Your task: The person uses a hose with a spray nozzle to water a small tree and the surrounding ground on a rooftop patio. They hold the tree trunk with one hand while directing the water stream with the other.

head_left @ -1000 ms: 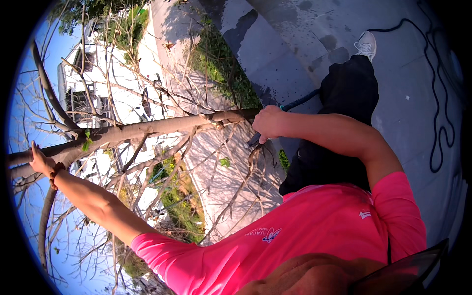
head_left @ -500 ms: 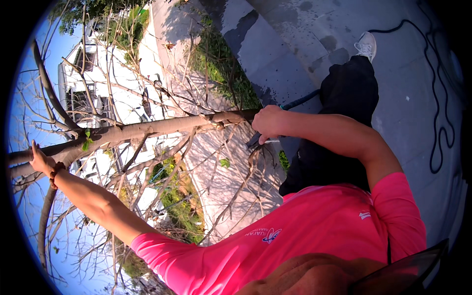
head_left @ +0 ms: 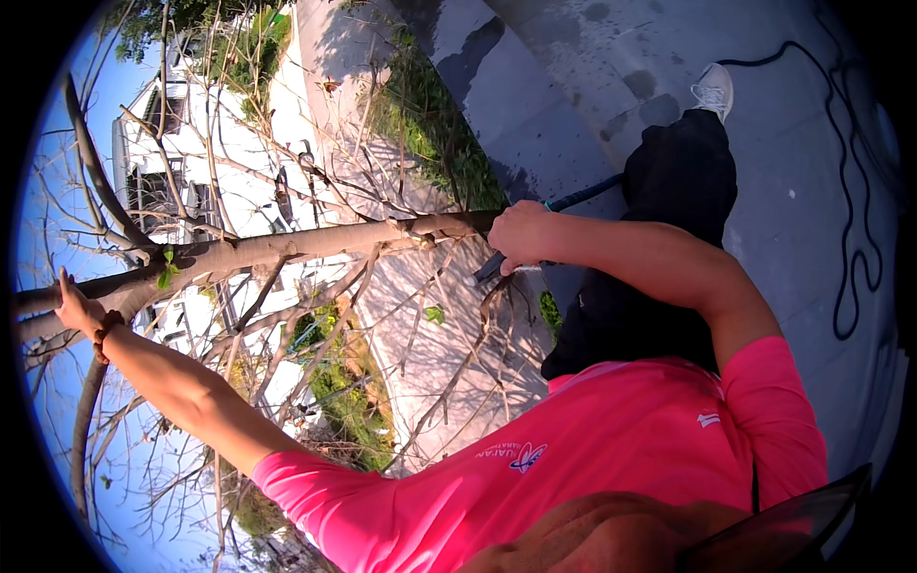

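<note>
A thick bare tree branch (head_left: 315, 244) runs across the left half of the view, forking toward the far left. My left hand (head_left: 78, 310) grips it near that fork, thumb raised; the other fingers are partly hidden. At the branch's right end, my right hand (head_left: 521, 234) is closed around a dark hand tool, its black end (head_left: 489, 267) showing below the fingers. A dark hose or thick cord (head_left: 587, 194) with a teal fitting leads from that hand toward my leg. The tool's exact kind is hidden by my grip.
Thin twigs (head_left: 449, 382) spread below and above the branch. A low hedge (head_left: 435, 124) borders the wet grey paving (head_left: 544, 105). One white shoe (head_left: 713, 93) stands on the grey floor, where a black cable (head_left: 845, 162) lies in loops. White buildings (head_left: 258, 186) stand beyond.
</note>
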A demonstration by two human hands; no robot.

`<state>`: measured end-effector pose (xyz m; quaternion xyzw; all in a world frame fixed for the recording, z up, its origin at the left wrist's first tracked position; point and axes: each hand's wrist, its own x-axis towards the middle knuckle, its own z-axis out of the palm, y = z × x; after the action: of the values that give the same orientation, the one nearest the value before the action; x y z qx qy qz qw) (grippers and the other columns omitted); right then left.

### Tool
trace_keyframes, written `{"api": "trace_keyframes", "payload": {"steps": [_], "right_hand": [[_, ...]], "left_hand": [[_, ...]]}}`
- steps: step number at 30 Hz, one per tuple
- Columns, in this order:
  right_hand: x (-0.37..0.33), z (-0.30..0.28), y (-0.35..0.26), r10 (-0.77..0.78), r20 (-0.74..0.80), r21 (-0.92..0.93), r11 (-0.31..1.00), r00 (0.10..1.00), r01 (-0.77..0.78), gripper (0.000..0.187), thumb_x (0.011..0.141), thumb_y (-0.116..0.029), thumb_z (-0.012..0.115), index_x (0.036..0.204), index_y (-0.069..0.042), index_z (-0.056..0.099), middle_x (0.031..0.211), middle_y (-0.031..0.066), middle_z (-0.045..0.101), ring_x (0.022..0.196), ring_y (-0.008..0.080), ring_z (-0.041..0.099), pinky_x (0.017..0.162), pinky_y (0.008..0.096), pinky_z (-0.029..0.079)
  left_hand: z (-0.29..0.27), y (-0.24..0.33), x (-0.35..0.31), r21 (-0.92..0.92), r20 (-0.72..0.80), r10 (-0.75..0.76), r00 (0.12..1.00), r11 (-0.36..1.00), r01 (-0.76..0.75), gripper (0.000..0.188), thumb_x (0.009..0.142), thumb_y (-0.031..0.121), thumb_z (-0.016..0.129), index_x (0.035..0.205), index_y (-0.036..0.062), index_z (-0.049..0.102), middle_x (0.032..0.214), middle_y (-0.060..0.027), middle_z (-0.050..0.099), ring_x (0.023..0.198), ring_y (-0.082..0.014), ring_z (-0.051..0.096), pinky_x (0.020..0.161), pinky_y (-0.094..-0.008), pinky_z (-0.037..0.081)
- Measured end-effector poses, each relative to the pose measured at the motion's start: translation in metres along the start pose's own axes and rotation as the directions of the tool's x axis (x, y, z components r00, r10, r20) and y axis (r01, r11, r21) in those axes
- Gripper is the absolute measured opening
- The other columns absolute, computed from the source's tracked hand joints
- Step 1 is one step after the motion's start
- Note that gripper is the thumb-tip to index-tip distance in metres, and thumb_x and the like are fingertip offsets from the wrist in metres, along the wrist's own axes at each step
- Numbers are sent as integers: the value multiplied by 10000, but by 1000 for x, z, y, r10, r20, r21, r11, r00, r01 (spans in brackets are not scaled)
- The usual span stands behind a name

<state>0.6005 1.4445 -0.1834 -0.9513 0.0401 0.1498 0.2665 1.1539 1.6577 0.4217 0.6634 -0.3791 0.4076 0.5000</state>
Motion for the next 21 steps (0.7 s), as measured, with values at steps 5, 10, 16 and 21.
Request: {"api": "trace_keyframes", "payload": {"steps": [5, 10, 16, 21], "right_hand": [[13, -2, 18, 120, -258, 53, 993, 959, -110, 424, 842, -486, 750, 973, -83, 765, 911, 81, 746, 910, 292, 726, 733, 439, 565], [7, 12, 7, 22, -18, -78, 997, 1000, -24, 377, 853, -454, 749, 956, -92, 774, 917, 75, 744, 909, 283, 727, 721, 438, 571], [10, 1, 15, 44, -19, -6, 999, 999, -44, 387, 853, -444, 752, 980, -79, 767, 931, 77, 742, 912, 288, 725, 708, 431, 574], [14, -4, 26, 145, -193, 36, 989, 970, -141, 390, 850, -440, 757, 987, -76, 775, 946, 83, 744, 920, 289, 721, 726, 428, 571]], "left_hand": [[16, 4, -9, -18, -51, -17, 999, 1000, 16, 461, 761, 156, 880, 1039, -120, 638, 949, -146, 714, 816, -209, 687, 788, -322, 572], [19, 4, -8, 17, -66, -37, 997, 999, 38, 505, 749, 166, 890, 1056, -132, 622, 951, -147, 712, 793, -207, 687, 782, -322, 577], [10, 1, -1, -2, 4, -13, 1000, 1000, 13, 557, 738, 183, 901, 1090, -132, 606, 960, -151, 711, 796, -204, 687, 778, -323, 579], [22, 3, -6, 109, -54, -67, 996, 991, 72, 571, 739, 179, 900, 1101, -140, 593, 953, -154, 707, 816, -206, 685, 782, -326, 578]]}}
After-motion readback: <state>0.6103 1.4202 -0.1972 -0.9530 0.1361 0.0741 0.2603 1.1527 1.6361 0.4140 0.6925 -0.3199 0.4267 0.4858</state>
